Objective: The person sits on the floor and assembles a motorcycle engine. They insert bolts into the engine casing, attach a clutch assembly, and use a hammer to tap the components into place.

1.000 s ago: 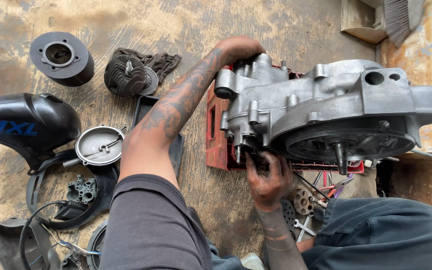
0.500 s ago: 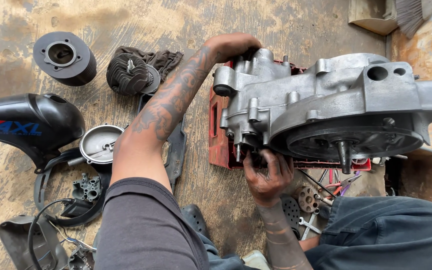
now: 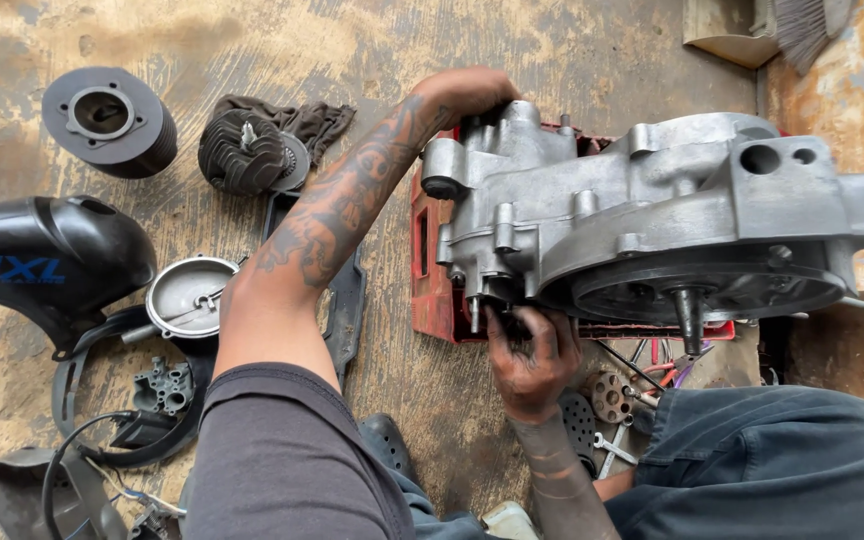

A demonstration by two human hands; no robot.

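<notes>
A large grey metal engine casing [image 3: 652, 210] rests on a red crate [image 3: 430, 290] in front of me. My left hand [image 3: 467, 92] reaches over and grips the far top corner of the casing. Down at the casing's near underside, my right hand [image 3: 530, 355] has its greasy fingers curled in against the studs. Whether it holds a small part there is hidden. A black round cover with a short shaft [image 3: 690, 315] faces me on the casing's near side.
On the floor to the left lie a finned cylinder [image 3: 110, 120], a cylinder head on a dark rag [image 3: 252, 150], a black plastic body panel [image 3: 42, 260], a round metal cover [image 3: 190, 297] and a black gasket-like plate [image 3: 347, 300]. Loose spanners and a sprocket [image 3: 612, 400] lie near my knee.
The view has shifted slightly. My left hand keeps its hold on the casing's top, and my right hand stays at the underside with fingers working a little.
</notes>
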